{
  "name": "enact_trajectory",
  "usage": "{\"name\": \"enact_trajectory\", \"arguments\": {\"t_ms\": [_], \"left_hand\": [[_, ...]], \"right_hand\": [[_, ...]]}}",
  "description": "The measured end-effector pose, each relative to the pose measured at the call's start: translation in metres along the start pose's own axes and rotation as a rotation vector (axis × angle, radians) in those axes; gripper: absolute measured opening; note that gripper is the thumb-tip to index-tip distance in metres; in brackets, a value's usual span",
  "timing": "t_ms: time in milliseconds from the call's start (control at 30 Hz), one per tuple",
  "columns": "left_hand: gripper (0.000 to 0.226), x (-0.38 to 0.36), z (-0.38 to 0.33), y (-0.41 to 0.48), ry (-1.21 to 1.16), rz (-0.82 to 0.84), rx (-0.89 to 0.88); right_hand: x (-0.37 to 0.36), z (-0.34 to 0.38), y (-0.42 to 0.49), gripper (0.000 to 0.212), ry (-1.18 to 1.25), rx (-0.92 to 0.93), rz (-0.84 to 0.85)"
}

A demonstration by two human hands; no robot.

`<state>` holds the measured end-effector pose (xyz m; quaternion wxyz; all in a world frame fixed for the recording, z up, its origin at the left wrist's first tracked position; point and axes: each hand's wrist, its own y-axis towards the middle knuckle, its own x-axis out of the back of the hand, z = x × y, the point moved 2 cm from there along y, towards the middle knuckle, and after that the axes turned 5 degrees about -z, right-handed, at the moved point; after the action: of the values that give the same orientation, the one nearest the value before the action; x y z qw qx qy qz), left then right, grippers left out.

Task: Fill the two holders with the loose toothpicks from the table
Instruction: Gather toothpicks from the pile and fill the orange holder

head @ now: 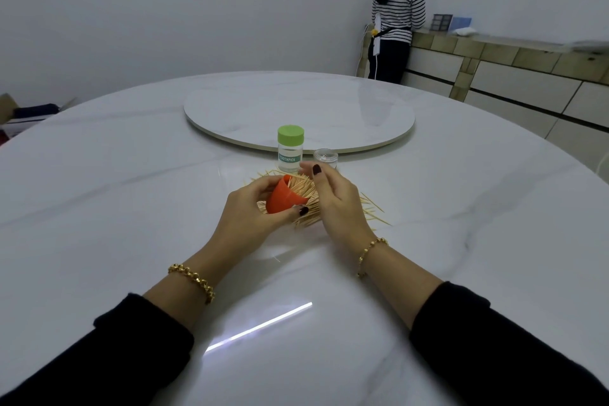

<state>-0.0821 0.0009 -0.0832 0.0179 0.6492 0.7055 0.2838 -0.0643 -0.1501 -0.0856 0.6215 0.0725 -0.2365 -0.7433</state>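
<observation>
Head view: left hand [253, 208] grips a small orange plastic holder [284, 197], tilted with its open mouth toward the right hand [333, 198], whose fingers pinch a bundle of pale wooden toothpicks [304, 189] at that mouth. Loose toothpicks [369, 204] spread beneath both hands on the white marble table [131, 175], well in from its near edge. Just beyond stands a clear green-capped holder [290, 148] labelled "TOOTHPICK".

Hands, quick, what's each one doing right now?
Left hand: closed around the tilted orange holder.
Right hand: fingers curled at the toothpick bundle; its grip cannot be told.
</observation>
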Motion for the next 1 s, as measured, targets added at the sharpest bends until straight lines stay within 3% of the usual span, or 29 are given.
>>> {"name": "enact_trajectory", "arguments": {"t_ms": [167, 533, 700, 1000], "left_hand": [[0.054, 0.001, 0.003, 0.001, 0.034, -0.014, -0.01], [0.052, 0.001, 0.005, 0.001, 0.066, -0.006, -0.031], [0.055, 0.003, 0.007, 0.002, 0.074, -0.013, -0.02], [0.06, 0.007, 0.011, 0.005, 0.055, -0.023, 0.037]], "right_hand": [[0.001, -0.006, 0.002, 0.025, 0.016, -0.092, -0.012], [0.005, -0.009, 0.006, 0.022, -0.05, -0.039, -0.02], [0.012, -0.008, 0.011, 0.017, -0.125, 0.037, -0.06], [0.038, -0.007, 0.022, 0.009, -0.441, 0.371, -0.048]]}}
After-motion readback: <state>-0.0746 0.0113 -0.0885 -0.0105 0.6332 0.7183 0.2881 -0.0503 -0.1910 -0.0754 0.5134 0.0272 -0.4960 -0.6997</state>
